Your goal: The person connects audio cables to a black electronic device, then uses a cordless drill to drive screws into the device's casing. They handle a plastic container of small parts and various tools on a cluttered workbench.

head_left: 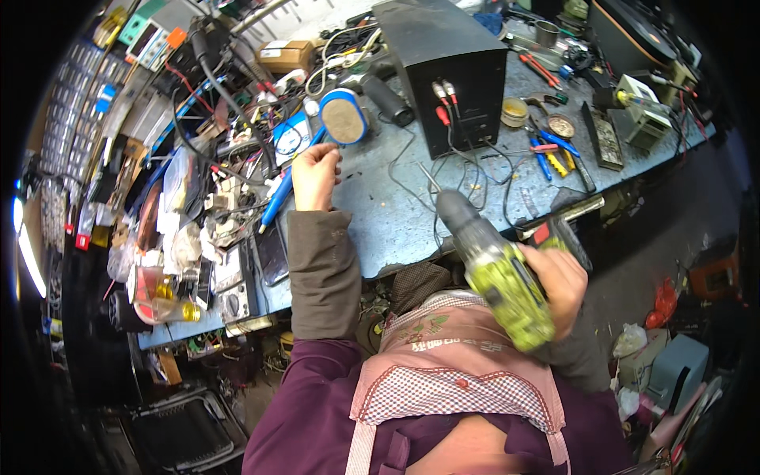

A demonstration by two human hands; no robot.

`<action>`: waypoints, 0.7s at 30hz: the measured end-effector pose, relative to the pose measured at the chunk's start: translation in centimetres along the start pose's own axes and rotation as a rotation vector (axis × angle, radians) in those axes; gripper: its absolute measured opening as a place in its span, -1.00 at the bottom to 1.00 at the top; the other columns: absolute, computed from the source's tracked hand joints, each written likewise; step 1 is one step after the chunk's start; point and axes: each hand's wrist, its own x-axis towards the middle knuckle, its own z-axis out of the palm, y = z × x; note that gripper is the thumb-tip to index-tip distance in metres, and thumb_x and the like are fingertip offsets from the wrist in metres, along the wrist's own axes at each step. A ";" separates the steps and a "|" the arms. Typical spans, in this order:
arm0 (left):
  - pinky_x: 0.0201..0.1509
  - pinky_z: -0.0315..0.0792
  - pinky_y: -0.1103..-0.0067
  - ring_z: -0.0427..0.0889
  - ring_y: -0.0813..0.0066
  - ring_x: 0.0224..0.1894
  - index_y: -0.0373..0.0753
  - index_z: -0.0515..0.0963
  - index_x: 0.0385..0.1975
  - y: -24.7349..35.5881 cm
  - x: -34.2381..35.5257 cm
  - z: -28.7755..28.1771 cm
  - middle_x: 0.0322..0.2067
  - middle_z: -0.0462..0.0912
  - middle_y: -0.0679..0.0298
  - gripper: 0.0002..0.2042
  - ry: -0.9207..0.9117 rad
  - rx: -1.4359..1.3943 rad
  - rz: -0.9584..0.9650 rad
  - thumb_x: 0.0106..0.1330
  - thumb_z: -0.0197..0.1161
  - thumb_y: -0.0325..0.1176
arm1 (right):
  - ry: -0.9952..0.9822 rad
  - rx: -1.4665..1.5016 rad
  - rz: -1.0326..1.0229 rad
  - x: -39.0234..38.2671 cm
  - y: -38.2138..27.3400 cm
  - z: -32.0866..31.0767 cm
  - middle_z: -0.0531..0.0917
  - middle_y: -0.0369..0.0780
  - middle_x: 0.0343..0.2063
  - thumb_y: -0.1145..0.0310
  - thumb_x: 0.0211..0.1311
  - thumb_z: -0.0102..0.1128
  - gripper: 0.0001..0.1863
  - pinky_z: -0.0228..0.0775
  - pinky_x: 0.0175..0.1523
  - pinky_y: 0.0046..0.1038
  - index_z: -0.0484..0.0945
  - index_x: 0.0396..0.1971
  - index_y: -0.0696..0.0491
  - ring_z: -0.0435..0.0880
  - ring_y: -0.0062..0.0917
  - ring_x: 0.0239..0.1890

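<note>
While the right hand grips a green-and-black cordless drill by its handle, fingers wrapped around it, the left hand is curled closed to the left of the black box. Whether the left fingers pinch anything small cannot be told. The drill is on the near side of the black box, its bit pointing toward the box's lower left corner without appearing to touch it. That full grip probably serves to carry the tool's weight and steady its nose.

The black box stands upright on the blue workbench, its panel turned toward the person, likely so the sockets are within reach; red and white plugs sit in them, and thin cables trail in front. Left of the box, a blue stick-shaped tool slants beside the left hand, near an oval blue-rimmed pad. Right of the box, blue-handled pliers lie close by, presumably kept handy.
</note>
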 end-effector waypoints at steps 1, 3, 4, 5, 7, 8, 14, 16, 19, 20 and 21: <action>-0.23 0.64 0.48 0.79 0.41 -0.30 -0.40 0.78 0.02 -1.9 0.4 -1.3 -0.26 0.85 0.13 -0.73 0.017 0.155 0.043 0.43 0.39 -0.39 | -0.007 0.090 0.011 -0.8 -0.1 -0.3 0.73 -0.10 -0.42 0.17 0.13 0.55 -0.45 0.52 -0.26 -0.21 0.71 0.03 0.23 0.72 -0.16 -0.43; -0.12 0.67 0.41 0.84 0.32 -0.25 -0.41 0.80 -0.02 -4.6 0.7 -2.7 -0.24 0.88 0.04 -0.73 0.036 0.469 0.125 0.42 0.39 -0.37 | -0.106 0.263 0.081 -0.8 -1.2 -1.5 0.73 -0.09 -0.44 0.20 0.08 0.62 -0.45 0.53 -0.27 -0.24 0.71 -0.01 0.25 0.73 -0.17 -0.46; -0.30 0.56 0.54 0.69 0.56 -0.37 -0.41 0.79 0.05 -5.5 0.6 -2.8 -0.34 0.83 0.24 -0.71 0.009 0.486 0.137 0.45 0.42 -0.37 | -0.092 0.324 0.089 -1.3 -1.3 -1.0 0.74 -0.08 -0.42 0.18 0.04 0.66 -0.43 0.53 -0.26 -0.24 0.70 -0.04 0.26 0.74 -0.17 -0.44; -0.17 0.61 0.43 0.76 0.36 -0.34 -0.38 0.81 0.01 -6.3 0.4 -2.9 -0.31 0.86 0.11 -0.69 0.005 0.565 0.300 0.38 0.50 -0.33 | -0.086 0.410 0.062 -1.4 -1.2 -0.5 0.74 -0.08 -0.41 0.19 0.04 0.65 -0.44 0.53 -0.25 -0.23 0.70 -0.05 0.25 0.74 -0.16 -0.43; -0.05 0.61 0.36 0.79 0.17 -0.26 -0.33 0.84 -0.03 -4.3 -0.7 -1.7 -0.28 0.84 0.00 -0.70 -0.019 0.764 0.387 0.32 0.55 -0.31 | -0.140 0.467 0.098 -2.8 -0.7 0.7 0.74 -0.07 -0.40 0.20 0.03 0.65 -0.46 0.54 -0.25 -0.22 0.71 -0.06 0.23 0.75 -0.15 -0.41; -0.05 0.60 0.30 0.77 0.06 -0.21 -0.28 0.86 -0.10 -5.1 -0.2 -1.5 -0.26 0.80 -0.03 -0.74 -0.040 0.716 0.345 0.29 0.56 -0.29 | -0.144 0.478 0.101 -3.2 -0.6 1.2 0.73 -0.07 -0.42 0.21 0.02 0.64 -0.47 0.53 -0.25 -0.22 0.72 -0.07 0.22 0.75 -0.15 -0.42; -0.04 0.59 0.15 0.72 -0.11 -0.15 -0.33 0.75 -0.26 -4.2 -1.6 0.6 -0.25 0.71 -0.04 -0.84 -0.022 0.858 0.537 0.36 0.40 -0.35 | -0.186 0.485 0.195 -5.2 0.0 2.6 0.74 -0.03 -0.40 0.23 0.02 0.64 -0.44 0.56 -0.26 -0.25 0.70 -0.04 0.26 0.75 -0.09 -0.41; -0.06 0.59 0.11 0.72 -0.17 -0.20 -0.36 0.63 -0.25 -4.5 -1.7 1.0 -0.32 0.68 -0.06 -0.83 0.059 0.863 0.640 0.47 0.24 -0.37 | -0.163 0.500 0.244 -5.8 0.1 2.6 0.75 -0.02 -0.38 0.24 0.05 0.65 -0.44 0.57 -0.25 -0.26 0.69 -0.02 0.27 0.76 -0.10 -0.40; -0.10 0.57 0.10 0.69 -0.20 -0.28 -0.35 0.60 -0.27 -3.1 -2.1 2.0 -0.42 0.63 -0.07 -0.83 0.177 0.447 0.414 0.51 0.22 -0.36 | -0.063 0.524 0.296 -6.3 0.2 2.6 0.75 -0.03 -0.35 0.27 0.08 0.69 -0.45 0.58 -0.24 -0.29 0.68 -0.01 0.27 0.77 -0.15 -0.38; -0.18 0.55 0.19 0.67 -0.04 -0.33 -0.32 0.60 -0.28 -2.2 -2.3 2.4 -0.44 0.64 0.00 -0.79 0.109 0.301 0.332 0.55 0.22 -0.30 | -0.033 0.514 0.310 -6.1 0.1 2.3 0.76 -0.04 -0.34 0.29 0.09 0.70 -0.45 0.59 -0.24 -0.31 0.67 0.00 0.27 0.78 -0.18 -0.38; -0.25 0.54 0.27 0.66 0.12 -0.38 -0.29 0.59 -0.29 -1.3 -2.8 3.0 -0.45 0.65 0.08 -0.76 0.038 0.158 0.247 0.60 0.23 -0.25 | -0.003 0.505 0.325 -6.1 0.0 1.9 0.76 -0.05 -0.33 0.30 0.09 0.71 -0.45 0.59 -0.23 -0.32 0.67 0.00 0.28 0.78 -0.21 -0.37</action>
